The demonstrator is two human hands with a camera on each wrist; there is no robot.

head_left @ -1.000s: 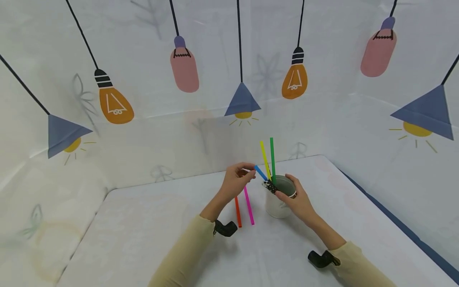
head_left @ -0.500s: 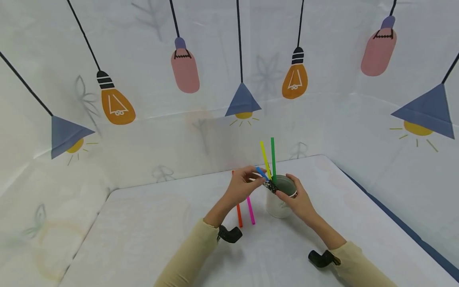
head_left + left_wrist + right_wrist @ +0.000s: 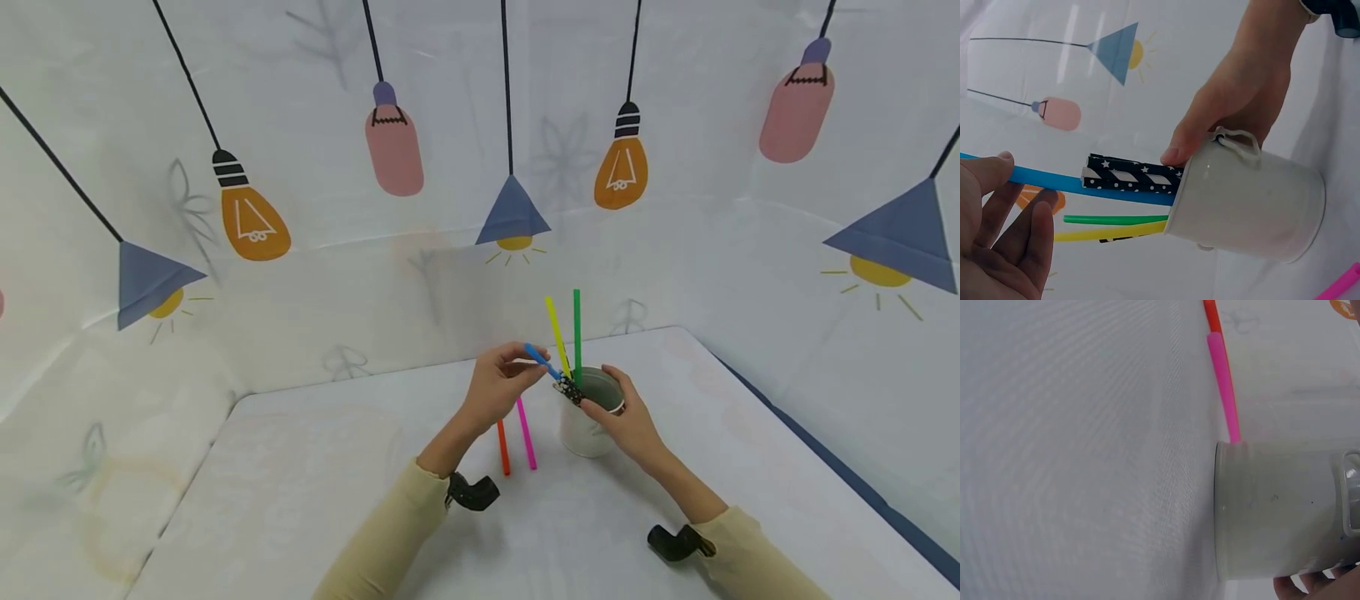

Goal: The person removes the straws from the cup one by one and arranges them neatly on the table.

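Observation:
My left hand [image 3: 501, 382] pinches a blue straw [image 3: 1079, 181] between thumb and fingers. The straw slants away from the pail, its lower end inside the rim beside black paper straws [image 3: 1135, 176] with white stars and dots. With my right hand [image 3: 626, 417] I grip the whitish pail [image 3: 1254, 200] at its rim, thumb against the black straws and fingers round the far side. A yellow straw [image 3: 557, 329] and a green straw [image 3: 577, 333] stand up out of the pail. The pail's base rests on the table.
An orange-red straw [image 3: 504, 450] and a pink straw [image 3: 527, 437] lie on the white table [image 3: 300, 483], just left of the pail. Behind the table hangs a white wall sheet [image 3: 450, 275] printed with lamps. The table's right edge [image 3: 810, 442] runs beyond my right arm.
My left hand moved right, closer to the pail, then back slightly left with the blue straw, which now leans further left. My right hand and the pail have stayed put.

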